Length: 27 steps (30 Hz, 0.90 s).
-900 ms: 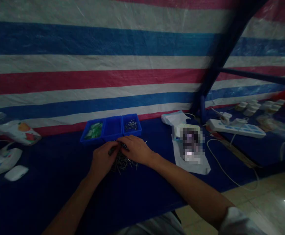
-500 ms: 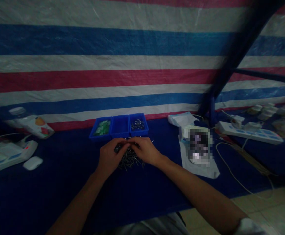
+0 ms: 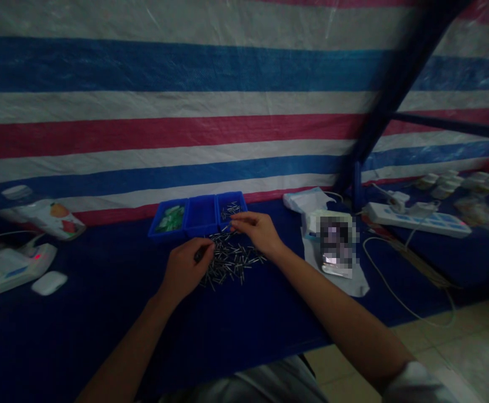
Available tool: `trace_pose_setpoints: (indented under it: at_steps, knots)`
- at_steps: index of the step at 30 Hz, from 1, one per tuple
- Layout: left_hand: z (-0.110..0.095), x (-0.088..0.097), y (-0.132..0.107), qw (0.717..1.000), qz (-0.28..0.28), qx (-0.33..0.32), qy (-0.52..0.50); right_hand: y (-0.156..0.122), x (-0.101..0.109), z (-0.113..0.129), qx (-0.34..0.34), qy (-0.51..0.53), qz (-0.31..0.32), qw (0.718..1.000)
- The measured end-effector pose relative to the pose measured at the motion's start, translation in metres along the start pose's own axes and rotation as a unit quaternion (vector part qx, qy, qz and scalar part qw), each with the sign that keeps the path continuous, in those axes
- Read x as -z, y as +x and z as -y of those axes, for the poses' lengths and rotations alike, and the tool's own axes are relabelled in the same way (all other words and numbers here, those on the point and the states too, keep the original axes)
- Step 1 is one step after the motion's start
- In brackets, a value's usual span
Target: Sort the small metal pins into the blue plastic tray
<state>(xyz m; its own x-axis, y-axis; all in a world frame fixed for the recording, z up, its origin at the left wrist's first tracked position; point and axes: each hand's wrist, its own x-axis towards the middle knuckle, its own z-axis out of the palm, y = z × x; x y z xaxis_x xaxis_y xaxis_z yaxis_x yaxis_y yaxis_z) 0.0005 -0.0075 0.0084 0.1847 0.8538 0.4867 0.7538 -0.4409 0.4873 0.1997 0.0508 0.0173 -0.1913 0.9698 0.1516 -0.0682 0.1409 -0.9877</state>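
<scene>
A loose pile of thin, shiny metal pins [image 3: 231, 263] lies on the dark blue tabletop. At its left edge my left hand [image 3: 187, 262] is curled closed around a dark bunch that looks like the same pins. Above the pile's right side, my right hand [image 3: 259, 230] pinches what looks like a metal pin [image 3: 226, 228] between thumb and fingertips. Just beyond that hand stands a blue three-part tray [image 3: 202, 230]. Its right compartment holds metal pins [image 3: 230, 209], its left one small green packets [image 3: 172, 219], and nothing shows in the middle one.
To the left are a power strip [image 3: 21, 271], a white rounded case [image 3: 49, 283] and a bottle lying tilted [image 3: 51, 217]. A blurred phone-like item [image 3: 337, 246] lies on white paper [image 3: 355, 287] at right. Farther right come another power strip [image 3: 416, 219] and a cable [image 3: 389, 282].
My hands, which were together over the pile, have come apart. The right one has moved up and right toward the tray, uncovering more of the pins. My left hand stays near the pile's left edge.
</scene>
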Motion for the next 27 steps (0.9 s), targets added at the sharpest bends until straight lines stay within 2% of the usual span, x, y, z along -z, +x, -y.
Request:
trace_pose_setpoints:
  at_steps: [3,7,9,12,14,16,19,21,22,24,27]
  knots:
    - [0.000,-0.001,-0.001,1.000,0.008,-0.004,-0.006,0.001,0.006,0.006,-0.039,0.013,0.009,0.999]
    - [0.000,-0.001,0.000,1.000,0.003,-0.010,-0.006,0.002,0.013,0.005,-0.103,-0.036,0.038,0.993]
    - [0.001,-0.001,0.000,1.000,0.002,-0.010,-0.004,0.004,0.014,0.002,-0.137,-0.050,0.030,0.989]
    - [0.002,-0.001,0.000,1.000,0.007,-0.005,-0.005,0.006,0.014,-0.001,-0.121,-0.055,-0.001,0.991]
    - [0.002,-0.001,0.000,1.000,0.016,0.002,-0.006,0.006,0.015,0.000,-0.081,-0.124,-0.003,0.989]
    - [0.002,-0.001,0.000,0.999,0.034,0.003,-0.003,0.003,0.018,0.001,-0.029,-0.273,0.020,0.962]
    - [0.002,-0.003,0.000,0.998,0.062,-0.010,0.002,-0.005,0.026,0.004,0.046,-0.491,0.073,0.867]
    - [0.003,-0.004,0.000,0.997,0.076,-0.018,0.001,-0.009,0.031,0.004,0.073,-0.567,0.112,0.813]
    - [0.004,-0.004,0.000,0.996,0.083,-0.019,0.001,-0.011,0.033,0.003,0.082,-0.587,0.132,0.795]
    - [0.003,-0.005,0.000,0.995,0.095,-0.016,0.001,-0.012,0.035,0.001,0.091,-0.601,0.165,0.777]
    - [0.001,-0.004,0.000,0.994,0.104,-0.017,0.004,-0.011,0.037,-0.003,0.101,-0.582,0.197,0.782]
